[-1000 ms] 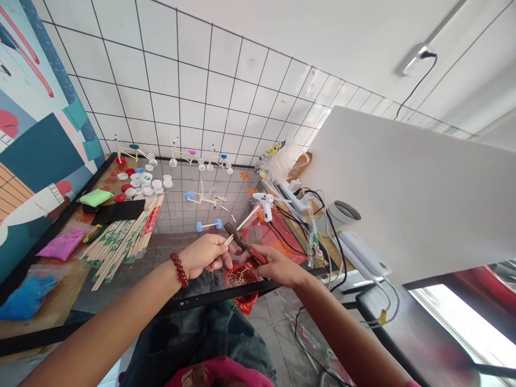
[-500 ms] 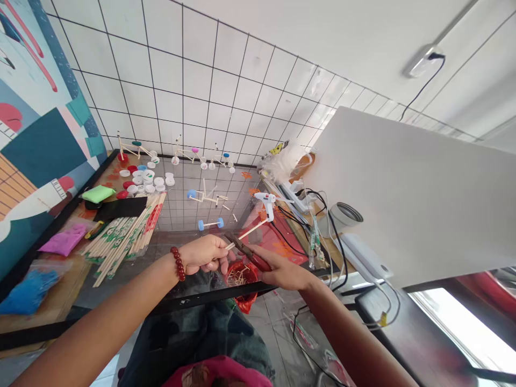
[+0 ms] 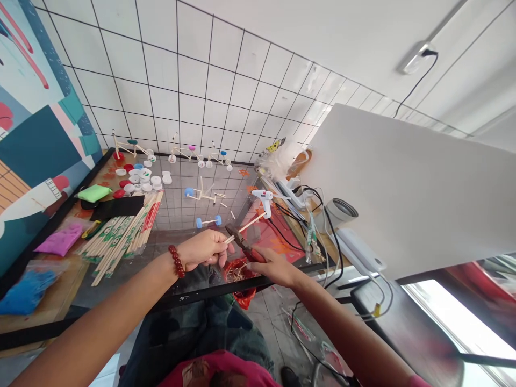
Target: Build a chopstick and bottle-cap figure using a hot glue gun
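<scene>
Nudged slightly toward the far edge of the table (image 3: 193, 294) since the earlier frame, the red-handled pliers (image 3: 243, 245) cross the thin wooden stick (image 3: 253, 222). My left hand (image 3: 208, 250) pinches its lower end above the near edge; its long axis slants away rightward, toward the white glue gun (image 3: 264, 198). My right hand (image 3: 274, 266) grips the pliers; whether their jaws bite, I cannot tell.

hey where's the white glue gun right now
In the head view, the white glue gun is just right of center on the tabletop, beyond the pliers in the right hand.
</scene>
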Tool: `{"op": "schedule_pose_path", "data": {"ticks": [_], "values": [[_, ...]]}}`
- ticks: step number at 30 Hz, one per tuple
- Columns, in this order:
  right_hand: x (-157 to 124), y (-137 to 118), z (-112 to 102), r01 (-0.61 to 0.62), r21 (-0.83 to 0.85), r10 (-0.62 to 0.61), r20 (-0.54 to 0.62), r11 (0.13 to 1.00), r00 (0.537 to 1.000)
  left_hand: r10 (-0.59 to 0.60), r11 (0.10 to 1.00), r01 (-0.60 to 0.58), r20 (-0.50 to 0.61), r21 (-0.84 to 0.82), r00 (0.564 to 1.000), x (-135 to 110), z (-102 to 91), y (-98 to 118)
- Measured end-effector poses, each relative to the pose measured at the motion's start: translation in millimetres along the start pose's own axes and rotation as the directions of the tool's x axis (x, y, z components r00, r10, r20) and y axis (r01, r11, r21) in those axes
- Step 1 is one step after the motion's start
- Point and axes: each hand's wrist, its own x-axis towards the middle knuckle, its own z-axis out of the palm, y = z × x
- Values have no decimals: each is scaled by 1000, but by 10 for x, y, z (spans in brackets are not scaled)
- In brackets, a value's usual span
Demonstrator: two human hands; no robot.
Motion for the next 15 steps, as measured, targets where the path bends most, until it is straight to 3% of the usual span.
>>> {"op": "schedule_pose_path", "data": {"ticks": [5, 11, 15], "values": [[-5, -51, 2, 31, -79, -35, -55, 996, 998, 42, 998, -41, -25, 42, 999, 27, 36, -3], [92, -74, 15, 50, -217, -89, -177, 975, 980, 74, 983, -37, -203, 179, 976, 143, 100, 119], [246, -108, -34, 18, -328, -108, -257, 944, 960, 114, 977, -45, -331, 208, 937, 279, 100, 254]]}}
